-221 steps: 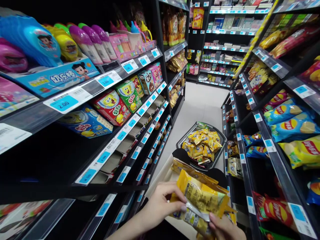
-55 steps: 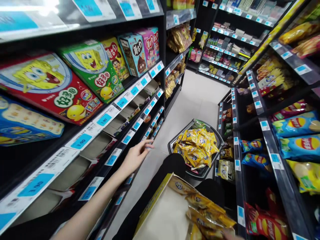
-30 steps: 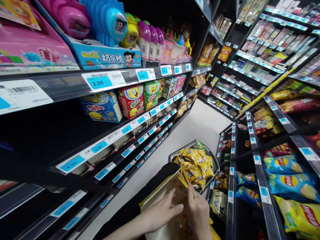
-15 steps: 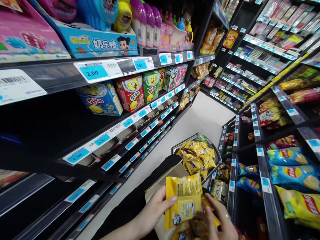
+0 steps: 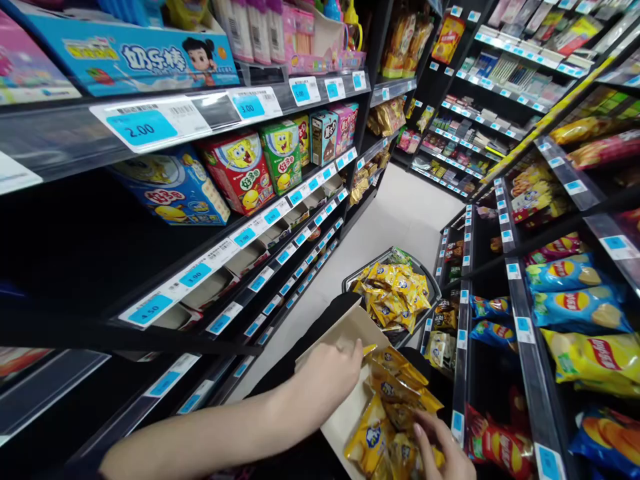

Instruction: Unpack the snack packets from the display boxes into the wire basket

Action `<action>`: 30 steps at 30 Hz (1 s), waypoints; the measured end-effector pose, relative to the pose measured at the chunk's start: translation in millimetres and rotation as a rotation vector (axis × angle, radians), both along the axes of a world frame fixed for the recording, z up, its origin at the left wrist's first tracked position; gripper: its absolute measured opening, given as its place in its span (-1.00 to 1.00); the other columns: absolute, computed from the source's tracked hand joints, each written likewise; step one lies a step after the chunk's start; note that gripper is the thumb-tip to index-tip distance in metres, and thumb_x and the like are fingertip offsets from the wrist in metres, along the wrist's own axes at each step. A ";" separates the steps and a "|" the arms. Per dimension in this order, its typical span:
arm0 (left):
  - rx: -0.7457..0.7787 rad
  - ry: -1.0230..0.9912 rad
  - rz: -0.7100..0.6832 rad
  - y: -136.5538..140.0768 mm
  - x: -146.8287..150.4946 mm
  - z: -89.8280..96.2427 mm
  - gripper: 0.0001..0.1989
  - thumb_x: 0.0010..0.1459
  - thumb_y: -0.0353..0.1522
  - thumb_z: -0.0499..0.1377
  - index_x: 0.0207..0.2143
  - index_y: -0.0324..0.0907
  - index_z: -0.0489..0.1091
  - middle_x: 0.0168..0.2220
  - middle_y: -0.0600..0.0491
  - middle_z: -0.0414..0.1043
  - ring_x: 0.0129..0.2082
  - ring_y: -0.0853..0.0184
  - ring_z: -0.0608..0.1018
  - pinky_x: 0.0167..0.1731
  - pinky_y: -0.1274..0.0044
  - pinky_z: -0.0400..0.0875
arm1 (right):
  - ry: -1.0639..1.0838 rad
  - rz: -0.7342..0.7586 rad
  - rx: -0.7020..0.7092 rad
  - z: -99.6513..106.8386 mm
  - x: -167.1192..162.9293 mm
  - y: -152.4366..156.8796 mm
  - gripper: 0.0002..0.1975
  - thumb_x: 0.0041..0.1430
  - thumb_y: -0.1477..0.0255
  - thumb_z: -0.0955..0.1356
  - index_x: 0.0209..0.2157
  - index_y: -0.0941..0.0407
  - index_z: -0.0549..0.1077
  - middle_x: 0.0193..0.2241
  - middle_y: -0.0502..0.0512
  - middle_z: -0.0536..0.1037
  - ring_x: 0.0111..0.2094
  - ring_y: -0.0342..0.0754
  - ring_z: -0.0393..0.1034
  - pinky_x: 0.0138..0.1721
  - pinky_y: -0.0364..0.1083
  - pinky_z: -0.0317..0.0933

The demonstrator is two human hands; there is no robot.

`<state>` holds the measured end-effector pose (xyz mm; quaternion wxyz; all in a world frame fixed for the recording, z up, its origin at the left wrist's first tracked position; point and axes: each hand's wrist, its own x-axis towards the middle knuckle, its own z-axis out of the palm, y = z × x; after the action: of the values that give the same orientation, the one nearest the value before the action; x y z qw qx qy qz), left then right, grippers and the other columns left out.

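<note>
An open cardboard box point(image 5: 334, 421) rests tilted on my lap, holding several yellow snack packets point(image 5: 374, 435). My left hand point(image 5: 334, 373) reaches into its far left part with the fingers curled down. A sliver of a yellow snack packet point(image 5: 369, 349) shows at those fingertips; the rest is hidden behind the hand. On the box's right side, my right hand point(image 5: 443, 448) has its fingers apart, touching the packets near it. Just beyond the box, a dark basket point(image 5: 434, 283) on the floor is heaped with more yellow packets point(image 5: 395, 293) and a green one at its far end.
Shelves with price tags point(image 5: 245, 237) line my left, carrying boxed snacks point(image 5: 243, 170) and sweets. On the right, shelves hold chip bags point(image 5: 580, 307). Pale floor point(image 5: 395, 200) runs between them to shelves at the far end.
My left hand has lowered the yellow packet from in front of me into the box's far left part. My right hand has shifted slightly down and its fingers have spread over the packets.
</note>
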<state>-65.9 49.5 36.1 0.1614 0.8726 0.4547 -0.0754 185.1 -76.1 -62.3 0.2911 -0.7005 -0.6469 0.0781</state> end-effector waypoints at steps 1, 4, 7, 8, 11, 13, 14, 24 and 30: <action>0.019 0.026 0.020 -1.1 12.9 -10.7 -0.39 0.01 -0.70 0.07 0.17 -0.40 0.31 -0.27 -0.24 0.57 -0.38 0.12 0.63 -0.49 0.49 0.43 | -0.125 0.089 0.062 -0.4 -0.4 8.5 -0.65 0.30 0.16 0.26 -0.20 0.10 0.53 -0.31 0.08 0.64 -0.33 -0.02 0.54 -0.28 -0.13 0.38; 0.030 0.063 0.098 3.1 37.1 -33.8 -0.43 0.03 -0.75 -0.02 0.14 -0.56 0.29 -0.35 -0.34 0.55 -0.38 0.06 0.63 -0.49 0.44 0.47 | -0.402 0.220 0.116 -0.3 -5.2 37.1 -0.70 0.33 0.28 0.24 -0.10 0.16 0.49 -0.26 0.17 0.62 -0.26 0.08 0.45 -0.25 0.00 0.33; 0.039 0.014 0.105 9.3 40.1 -35.0 -0.41 0.08 -0.73 -0.03 0.20 -0.54 0.21 -0.07 -0.51 0.45 -0.13 -0.06 0.60 -0.34 0.32 0.52 | -0.440 0.213 0.052 2.5 -9.7 56.5 -0.80 0.31 0.43 0.25 -0.25 0.08 0.51 -0.40 0.11 0.59 -0.36 0.10 0.35 -0.37 0.01 0.20; 0.036 -0.031 0.076 10.2 38.0 -31.4 -0.42 0.11 -0.69 0.01 0.22 -0.46 0.21 0.05 -0.49 0.38 0.00 -0.08 0.53 -0.22 0.28 0.51 | -0.428 0.233 0.044 5.3 -9.7 59.3 -0.79 0.29 0.48 0.25 -0.31 0.05 0.51 -0.45 0.08 0.57 -0.39 0.08 0.33 -0.38 0.00 0.17; -0.029 -0.215 0.025 9.9 26.7 -16.7 -0.54 0.24 -0.45 0.10 0.19 -0.25 0.26 0.13 -0.24 0.37 0.13 0.02 0.42 0.03 0.27 0.40 | -0.359 0.356 0.050 21.6 -6.5 57.9 -0.73 0.32 0.53 0.20 -0.30 0.05 0.52 -0.41 0.05 0.57 -0.39 0.00 0.34 -0.34 -0.05 0.22; -0.202 -0.445 0.133 9.5 16.8 -10.4 -0.57 0.31 -0.29 0.03 0.19 -0.20 0.25 0.12 -0.16 0.39 0.13 0.08 0.41 0.10 0.25 0.32 | -0.205 0.440 0.121 38.3 -5.8 52.1 -0.72 0.35 0.51 0.20 -0.16 0.04 0.53 -0.27 0.06 0.60 -0.33 -0.06 0.41 -0.26 -0.09 0.28; -0.343 -0.591 0.196 9.4 12.0 -9.5 -0.55 0.33 -0.23 0.00 0.21 -0.17 0.23 0.14 -0.15 0.36 0.15 0.10 0.39 0.14 0.24 0.27 | -0.093 0.454 0.174 47.3 -7.0 48.9 -0.73 0.36 0.48 0.21 -0.12 0.02 0.52 -0.22 0.06 0.61 -0.28 -0.08 0.45 -0.22 -0.10 0.30; -1.252 -1.472 0.503 -11.9 20.0 -28.2 -0.16 -0.40 -0.38 0.52 0.05 -0.07 0.41 0.07 -0.03 0.40 0.05 0.09 0.46 0.10 0.25 0.29 | 0.598 0.241 0.211 82.9 -16.0 32.5 -0.73 0.26 0.19 0.32 -0.23 0.02 0.60 -0.14 0.17 0.57 -0.11 0.06 0.49 -0.13 0.00 0.38; -0.961 -1.324 0.518 -13.5 21.8 -15.7 -0.42 -0.34 -0.38 0.48 -0.14 -0.14 0.54 -0.08 -0.01 0.50 -0.02 0.09 0.47 0.07 0.31 0.29 | 0.755 0.093 0.062 67.6 -27.1 13.3 -0.66 0.22 0.13 0.34 -0.06 -0.01 0.52 0.18 0.21 0.29 0.07 0.10 0.42 -0.12 -0.05 0.43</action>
<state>-44.0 36.0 20.4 0.7578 0.4425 0.3706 0.3043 158.1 -62.8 5.3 0.5262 -0.5833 -0.5272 0.3240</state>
